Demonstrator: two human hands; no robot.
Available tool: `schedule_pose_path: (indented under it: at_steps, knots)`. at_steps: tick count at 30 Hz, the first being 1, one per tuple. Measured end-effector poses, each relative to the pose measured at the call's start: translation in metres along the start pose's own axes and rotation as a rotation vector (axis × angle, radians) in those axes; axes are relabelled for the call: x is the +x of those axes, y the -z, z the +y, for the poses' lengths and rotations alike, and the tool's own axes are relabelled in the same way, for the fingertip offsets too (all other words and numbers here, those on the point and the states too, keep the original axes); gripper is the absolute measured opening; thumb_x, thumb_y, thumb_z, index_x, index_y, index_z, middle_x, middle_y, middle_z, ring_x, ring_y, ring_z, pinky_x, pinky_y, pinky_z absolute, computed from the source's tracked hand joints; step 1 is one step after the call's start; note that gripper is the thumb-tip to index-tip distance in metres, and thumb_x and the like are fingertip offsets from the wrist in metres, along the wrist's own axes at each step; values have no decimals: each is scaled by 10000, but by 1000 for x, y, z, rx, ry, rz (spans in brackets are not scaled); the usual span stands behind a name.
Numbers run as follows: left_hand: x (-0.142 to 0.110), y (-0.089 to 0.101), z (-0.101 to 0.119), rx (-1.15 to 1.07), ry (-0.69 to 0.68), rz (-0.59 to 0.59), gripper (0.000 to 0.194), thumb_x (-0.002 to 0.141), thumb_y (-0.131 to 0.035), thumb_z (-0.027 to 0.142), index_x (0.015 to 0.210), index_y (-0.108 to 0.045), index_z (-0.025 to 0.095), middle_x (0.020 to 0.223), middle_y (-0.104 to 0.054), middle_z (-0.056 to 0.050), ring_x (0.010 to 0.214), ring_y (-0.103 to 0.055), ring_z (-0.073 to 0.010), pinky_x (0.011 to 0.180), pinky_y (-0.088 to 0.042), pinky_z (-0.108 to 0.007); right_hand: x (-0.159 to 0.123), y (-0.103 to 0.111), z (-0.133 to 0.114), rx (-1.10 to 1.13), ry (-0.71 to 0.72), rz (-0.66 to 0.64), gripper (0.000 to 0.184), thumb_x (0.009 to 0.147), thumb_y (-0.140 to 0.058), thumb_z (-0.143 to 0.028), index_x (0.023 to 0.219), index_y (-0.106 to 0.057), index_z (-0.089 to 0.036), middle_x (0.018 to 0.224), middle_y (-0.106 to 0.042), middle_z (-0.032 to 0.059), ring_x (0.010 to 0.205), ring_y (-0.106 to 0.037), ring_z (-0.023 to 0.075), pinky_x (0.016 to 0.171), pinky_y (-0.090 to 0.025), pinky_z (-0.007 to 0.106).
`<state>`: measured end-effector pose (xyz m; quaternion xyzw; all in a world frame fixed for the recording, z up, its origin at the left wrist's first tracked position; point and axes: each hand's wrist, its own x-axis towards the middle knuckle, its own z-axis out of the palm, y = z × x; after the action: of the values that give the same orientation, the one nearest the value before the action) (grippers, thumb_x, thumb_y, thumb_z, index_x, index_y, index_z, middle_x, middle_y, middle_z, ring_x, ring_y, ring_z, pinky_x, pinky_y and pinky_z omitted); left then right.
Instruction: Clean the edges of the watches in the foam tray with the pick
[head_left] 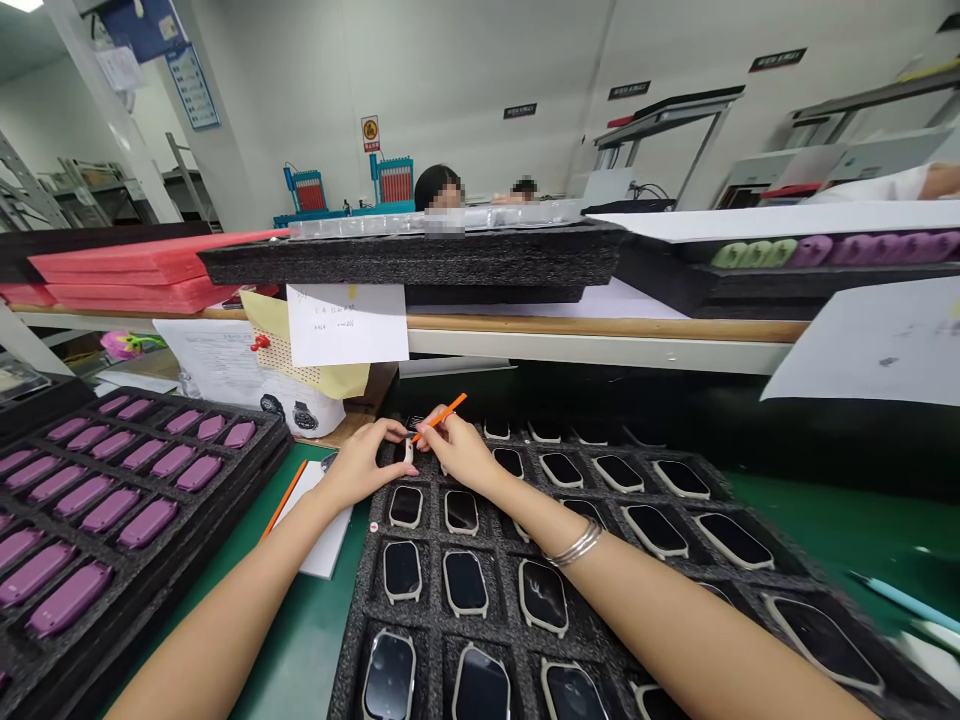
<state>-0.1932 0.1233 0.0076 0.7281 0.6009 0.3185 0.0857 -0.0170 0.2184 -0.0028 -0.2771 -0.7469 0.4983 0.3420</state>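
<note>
My left hand (364,462) grips a pale smartwatch (409,452) by its ends, thumb below and fingers above, so its side edge faces me. Between the fingertips of my right hand (465,455) is a slim orange stick (452,408). Its lower tip meets or nearly meets the watch's edge; the exact contact is too small to make out. Both hands are over the far left corner of a black foam tray (433,600). Rows of pale-framed watches with dark screens (465,582) lie in its pockets. My right forearm covers some of them.
At left, another foam tray (169,560) holds purple watch cases (71,605). A white pad (324,540) and a second orange stick (283,500) lie between the trays on the green table (296,630). A shelf edge (600,345) crosses beyond my hands. People sit behind it.
</note>
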Motion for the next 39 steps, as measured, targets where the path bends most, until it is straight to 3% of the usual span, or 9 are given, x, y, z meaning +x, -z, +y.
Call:
schedule_pose_path:
  at_steps: [6, 11, 15, 18, 24, 30, 34, 39]
  knots:
    - [1, 4, 18, 74, -71, -46, 331, 894, -667, 459, 1136, -645, 235, 1228, -646, -93, 1209, -576, -280, 1081, -432, -506, -5, 44, 3, 29, 17, 113, 247, 981, -617, -351, 1116, -649, -146, 1067, -688, 60, 897, -683, 176, 809, -590, 377]
    - [23, -18, 46, 105, -176, -135, 250, 933, -612, 455, 1077, -726, 284, 1394, -571, -85, 1371, -465, -293, 1162, -366, -508, -21, 71, 21, 67, -4, 257, 268, 984, -611, -362, 1142, -639, -148, 1077, -682, 63, 894, -680, 177, 796, -591, 373]
    - [36, -35, 52, 127, -222, -161, 244, 897, -659, 470, 999, -750, 267, 1440, -549, -95, 1445, -382, -349, 1176, -334, -562, -26, 69, 28, 102, -11, 258, 276, 983, -611, -364, 1152, -635, -146, 1081, -680, 64, 897, -682, 179, 794, -592, 374]
    - [35, -35, 48, 122, -242, -138, 226, 909, -650, 444, 1020, -736, 267, 1373, -606, -87, 1425, -413, -329, 1167, -349, -539, -27, 65, 28, 114, -5, 232, 264, 983, -612, -361, 1131, -641, -145, 1058, -684, 59, 876, -681, 172, 785, -592, 367]
    - [34, -31, 42, 59, -264, -108, 243, 879, -704, 434, 1033, -708, 246, 1118, -746, -54, 1146, -642, -257, 1053, -453, -448, -32, 62, 22, 115, 13, 172, 234, 982, -615, -356, 1062, -655, -140, 993, -695, 44, 853, -684, 165, 799, -588, 369]
    - [38, -34, 46, -8, -237, -99, 204, 930, -636, 406, 841, -703, 236, 972, -758, -39, 990, -685, -223, 939, -502, -387, -36, 61, 18, 88, 6, 147, 218, 977, -626, -351, 994, -665, -137, 912, -705, 24, 822, -693, 160, 817, -583, 376]
    - [35, -32, 48, -46, -175, -88, 165, 921, -630, 371, 1017, -652, 238, 1047, -740, -36, 992, -692, -209, 922, -525, -367, -38, 61, 14, 75, 10, 147, 218, 975, -630, -350, 952, -663, -136, 856, -705, 11, 800, -698, 157, 821, -581, 378]
    - [33, -33, 47, -61, -123, -104, 554, 768, -795, 434, 1239, -577, 241, 1191, -714, -68, 1083, -682, -252, 969, -531, -403, -42, 60, 5, 54, 39, 128, 208, 948, -661, -336, 864, -641, -147, 765, -706, -8, 766, -709, 160, 840, -568, 385]
